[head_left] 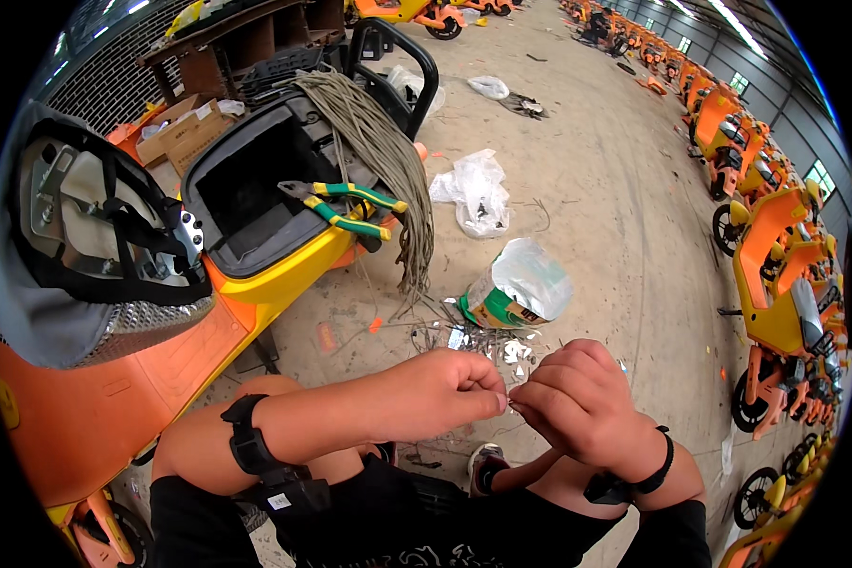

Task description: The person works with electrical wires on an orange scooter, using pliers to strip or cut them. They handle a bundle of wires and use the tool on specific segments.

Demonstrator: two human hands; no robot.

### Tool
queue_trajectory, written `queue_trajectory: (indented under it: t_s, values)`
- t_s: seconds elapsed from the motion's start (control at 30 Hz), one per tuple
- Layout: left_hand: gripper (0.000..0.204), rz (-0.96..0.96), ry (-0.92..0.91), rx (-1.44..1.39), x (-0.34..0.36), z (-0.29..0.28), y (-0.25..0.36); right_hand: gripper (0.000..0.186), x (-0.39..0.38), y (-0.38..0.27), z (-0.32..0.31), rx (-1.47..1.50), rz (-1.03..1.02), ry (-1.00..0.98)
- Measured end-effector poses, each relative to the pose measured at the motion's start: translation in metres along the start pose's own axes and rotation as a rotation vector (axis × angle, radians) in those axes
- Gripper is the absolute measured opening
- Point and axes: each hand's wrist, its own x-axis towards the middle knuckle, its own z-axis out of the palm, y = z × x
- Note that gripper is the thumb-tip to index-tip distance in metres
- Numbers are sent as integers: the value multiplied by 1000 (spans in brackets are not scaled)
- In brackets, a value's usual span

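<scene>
Left hand (445,393) and right hand (582,398): fingers pinching a tiny item (511,405) (too small to identify) between nearly meeting tips. Beyond the fingers, white scraps (517,351) litter the floor (625,237) near a bucket (490,305); pliers (343,221) rest farther left.

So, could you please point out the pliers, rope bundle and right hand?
Pliers (348,190), head view: upper handle.
Rope bundle (398,170), head view: middle of its draped strands.
Right hand (577,398), head view: back of the hand.

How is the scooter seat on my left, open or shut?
Open: the seat is flipped up with its underside showing, and the storage compartment beside it lies uncovered.
</scene>
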Motion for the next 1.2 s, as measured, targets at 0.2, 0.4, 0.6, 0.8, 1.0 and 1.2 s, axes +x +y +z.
queue_trajectory:
  t_s: [0.2, 0.4, 0.6, 0.8, 1.0, 1.2]
  values:
    - [14, 150, 30, 388, -11, 3, 18, 7, -6, -5, -1, 669, 482, -241]
    - [12, 714, 208, 973, -10, 9, 5, 15, -13, 2, 10, 1843, 1268, -375]
    - [11, 379, 320, 625, -12, 11, 8, 26, -5, -7, 9, 970, 706, -124]
    - [15, 40, 162, 165, -8, 3, 11, 35, -1, -6, 1, 66, 158, -73]
    - [16, 81, 83, 55, -4, 3, 2, 24, -1, -5, 1, 48, 167, -6]
    - [12, 158, 82, 415, -15, 6, 26, 9, -3, -6, -2, 1216, 965, -304]
